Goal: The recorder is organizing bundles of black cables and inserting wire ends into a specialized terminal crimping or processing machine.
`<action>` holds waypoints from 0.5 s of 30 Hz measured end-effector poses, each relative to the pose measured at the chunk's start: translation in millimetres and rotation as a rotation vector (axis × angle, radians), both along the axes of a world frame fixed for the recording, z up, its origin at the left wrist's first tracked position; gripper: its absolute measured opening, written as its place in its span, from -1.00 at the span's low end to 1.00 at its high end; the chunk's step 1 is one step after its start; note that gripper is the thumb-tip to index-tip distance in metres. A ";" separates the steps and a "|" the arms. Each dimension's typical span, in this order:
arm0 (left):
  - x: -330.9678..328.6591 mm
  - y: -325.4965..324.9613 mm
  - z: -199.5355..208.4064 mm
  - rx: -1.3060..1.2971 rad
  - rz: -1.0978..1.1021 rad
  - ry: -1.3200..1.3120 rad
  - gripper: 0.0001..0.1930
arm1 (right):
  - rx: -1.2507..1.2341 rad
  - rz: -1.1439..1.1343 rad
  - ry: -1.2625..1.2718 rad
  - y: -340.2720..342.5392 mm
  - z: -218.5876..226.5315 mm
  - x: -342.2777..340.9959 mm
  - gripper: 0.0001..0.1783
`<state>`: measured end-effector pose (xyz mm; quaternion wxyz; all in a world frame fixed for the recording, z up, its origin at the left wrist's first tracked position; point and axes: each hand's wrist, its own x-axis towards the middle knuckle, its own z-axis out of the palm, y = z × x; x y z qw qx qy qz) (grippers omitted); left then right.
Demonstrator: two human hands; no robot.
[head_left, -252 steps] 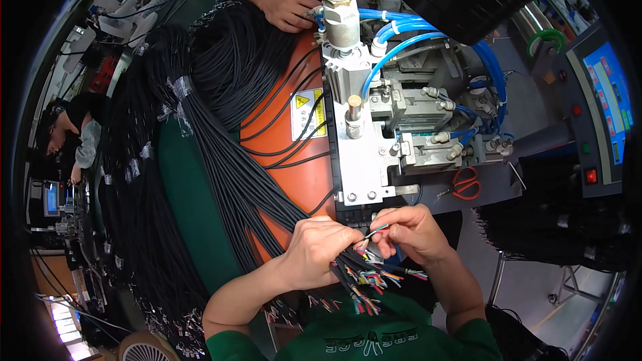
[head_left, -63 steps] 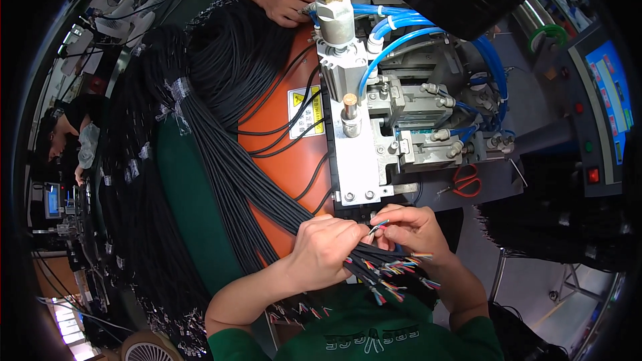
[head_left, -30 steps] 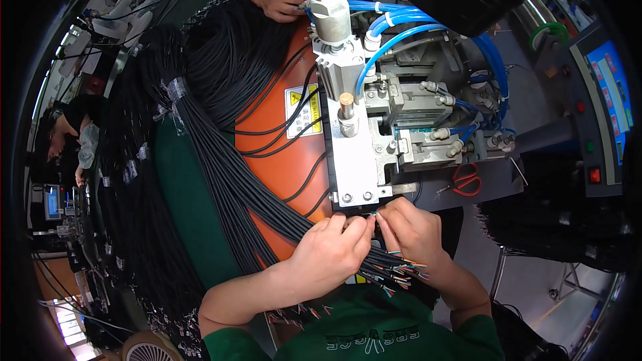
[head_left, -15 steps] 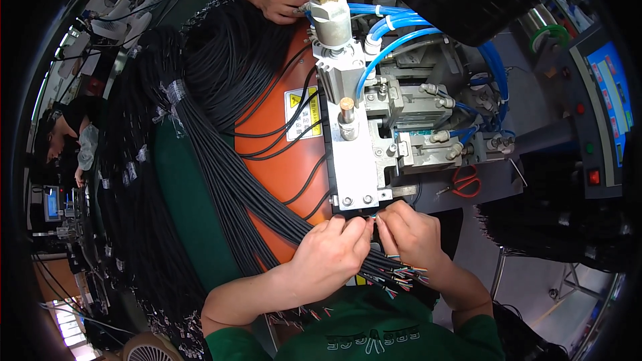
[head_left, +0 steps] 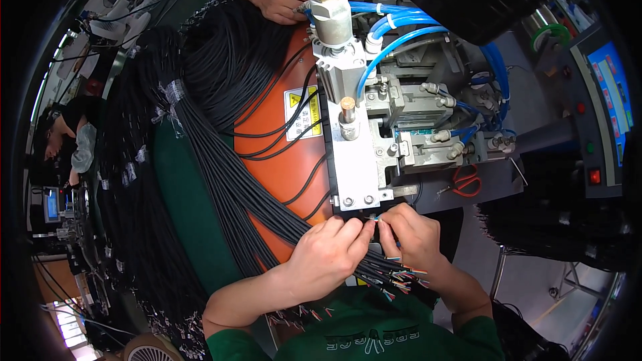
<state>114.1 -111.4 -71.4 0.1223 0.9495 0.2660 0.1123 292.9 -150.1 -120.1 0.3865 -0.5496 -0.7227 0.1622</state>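
Observation:
Just below the front end of a metal pneumatic machine (head_left: 356,174), my two hands meet fingertip to fingertip. My left hand (head_left: 328,251) is closed in a pinch at the end of a cable, whose thin coloured wires (head_left: 376,218) show between the fingertips. On the other side of those wires, my right hand (head_left: 413,235) pinches with thumb and forefinger. A thick bundle of black cables (head_left: 257,194) passes beneath my left hand. Its stripped ends (head_left: 394,274), with red, white and blue wires, fan out under my right wrist. Most of the pinched cable is hidden by my left hand.
An orange plate (head_left: 284,170) lies under single cables leading to the machine. Blue air hoses (head_left: 401,20) curve above it. Red-handled scissors (head_left: 466,182) lie at right, near a control screen (head_left: 608,93). Another person's hand (head_left: 284,3) is at the machine's far end.
My fingertips have shifted slightly down from the machine's edge, and more of the coloured wires shows between them. The bundle's stripped ends have shifted a little.

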 end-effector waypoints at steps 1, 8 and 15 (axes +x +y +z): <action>0.0 -0.4 0.9 -0.001 0.000 0.000 -0.64 | -0.001 0.000 0.000 0.0 -0.8 -0.1 -0.92; 2.9 -2.0 1.7 0.017 0.010 0.039 -0.65 | 0.010 -0.003 -0.060 2.8 3.7 -1.7 -0.91; 5.9 1.2 1.6 0.018 -0.025 0.093 -0.67 | -0.041 0.084 -0.150 7.7 10.7 6.2 -0.91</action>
